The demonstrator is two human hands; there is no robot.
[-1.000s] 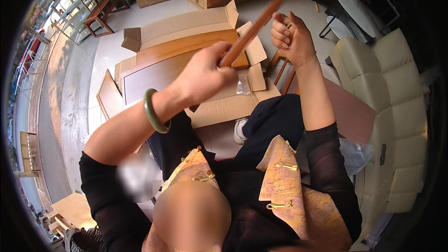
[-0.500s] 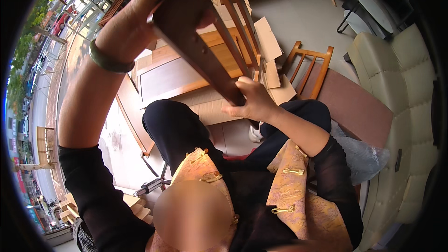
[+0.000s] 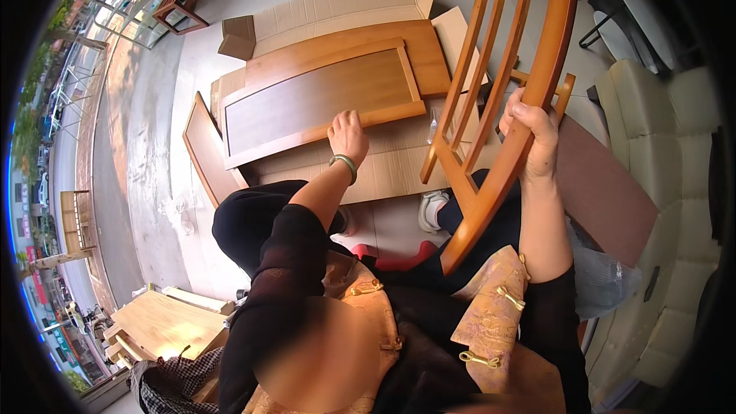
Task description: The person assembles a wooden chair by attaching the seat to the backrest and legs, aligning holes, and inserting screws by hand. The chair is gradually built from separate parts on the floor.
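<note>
My right hand [image 3: 533, 129] is closed around the thick curved side rail of a slatted wooden frame [image 3: 498, 184]. This orange-brown frame stands tilted over my right leg, with thin slats and a slot cut in its top rail. Its lower corner is near my lap. My left hand [image 3: 349, 138] is over the near edge of a framed wooden panel [image 3: 307, 105], fingers loosely bent and nothing visible in them. Whether it touches the panel I cannot tell. Under that panel lies a wider orange-brown board [image 3: 429, 57].
Flattened cardboard [image 3: 337, 8] lies beneath the boards. Another wooden board [image 3: 203, 149] is on the left. To the right are a brown flat board [image 3: 602, 176], bubble wrap [image 3: 602, 272] and a cream sofa [image 3: 659, 153]. A red stool [image 3: 406, 257] shows below my legs.
Both hands held the slatted frame up in front of me. My left hand has let go and dropped toward the panel; my right hand has swung the frame to the right.
</note>
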